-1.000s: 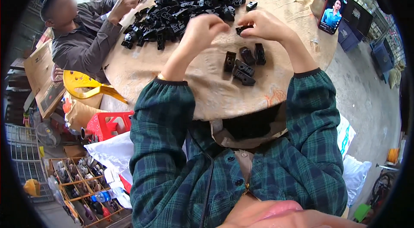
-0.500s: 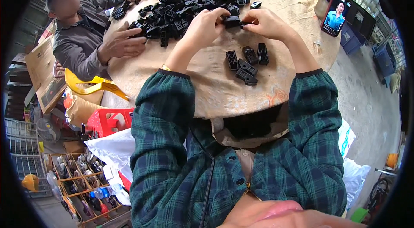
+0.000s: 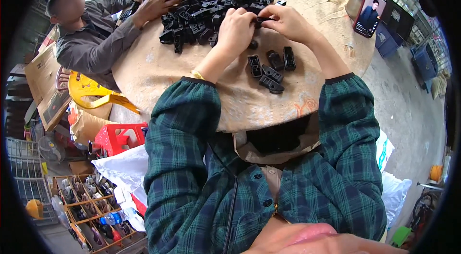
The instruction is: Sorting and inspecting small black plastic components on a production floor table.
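Observation:
Over the near edge of a heap of black plastic parts (image 3: 206,1), my left hand (image 3: 236,30) and my right hand (image 3: 287,23) are close together. Both are closed on a small black plastic part (image 3: 262,19), its ends hidden by my fingers. Just below my left fingers is another dark piece (image 3: 253,44), partly covered by the hand. Nearer to me several finished-looking black parts lie grouped on the cloth, among them a slotted block (image 3: 254,66) and an upright narrow block (image 3: 289,58).
A tan cloth covers the round table (image 3: 331,18). At the left a co-worker (image 3: 89,37) reaches into the heap. A phone (image 3: 370,12) stands propped at the right edge. Below the table's near edge hangs an open bag (image 3: 242,153). A yellow chair (image 3: 91,90) and red stool (image 3: 115,138) stand left.
My hands have drawn closer together around the part, and a dark piece now shows beneath my left fingers. The co-worker's nearer hand has moved from the table edge up onto the heap.

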`<state>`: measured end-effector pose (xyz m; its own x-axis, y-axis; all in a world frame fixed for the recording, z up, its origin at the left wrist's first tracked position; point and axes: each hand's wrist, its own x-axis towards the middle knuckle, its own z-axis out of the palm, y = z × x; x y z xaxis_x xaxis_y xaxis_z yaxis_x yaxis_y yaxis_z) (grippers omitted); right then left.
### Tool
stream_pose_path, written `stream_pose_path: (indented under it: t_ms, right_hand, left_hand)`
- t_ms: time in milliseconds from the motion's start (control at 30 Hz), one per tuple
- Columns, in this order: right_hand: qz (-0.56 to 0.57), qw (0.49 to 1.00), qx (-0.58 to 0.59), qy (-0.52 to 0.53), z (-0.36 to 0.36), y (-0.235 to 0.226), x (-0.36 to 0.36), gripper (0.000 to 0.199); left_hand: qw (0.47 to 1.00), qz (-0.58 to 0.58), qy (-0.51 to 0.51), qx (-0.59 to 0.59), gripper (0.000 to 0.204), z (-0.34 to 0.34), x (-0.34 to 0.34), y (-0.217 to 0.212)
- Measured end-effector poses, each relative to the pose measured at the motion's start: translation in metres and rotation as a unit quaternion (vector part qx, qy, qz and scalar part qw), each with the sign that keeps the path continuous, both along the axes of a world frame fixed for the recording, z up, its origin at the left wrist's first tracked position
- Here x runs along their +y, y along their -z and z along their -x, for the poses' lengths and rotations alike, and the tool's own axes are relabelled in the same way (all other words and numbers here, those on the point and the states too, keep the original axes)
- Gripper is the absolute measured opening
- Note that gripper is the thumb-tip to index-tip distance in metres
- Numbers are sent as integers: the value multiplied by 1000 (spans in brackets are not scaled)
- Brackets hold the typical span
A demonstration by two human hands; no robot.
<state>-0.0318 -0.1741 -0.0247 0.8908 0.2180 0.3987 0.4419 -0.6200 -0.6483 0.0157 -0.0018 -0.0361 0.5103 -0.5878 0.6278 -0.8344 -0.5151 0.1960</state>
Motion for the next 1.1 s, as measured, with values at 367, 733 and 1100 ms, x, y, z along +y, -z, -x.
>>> stream_pose_path:
  t_ms: [367, 733, 1100]
  right_hand:
    - [-108, 990, -87, -30, 4, -3, 14, 25]
    - [-211, 973, -84, 37, 6, -4, 19, 26]
    - [-204, 974, -77, 56, 20, -17, 27, 24]
  left_hand:
    - [828, 279, 54, 483, 18, 7, 5, -24]
    - [692, 399, 188, 571, 33, 13, 7, -20]
    - [665, 436, 209, 569, 30, 17, 3, -18]
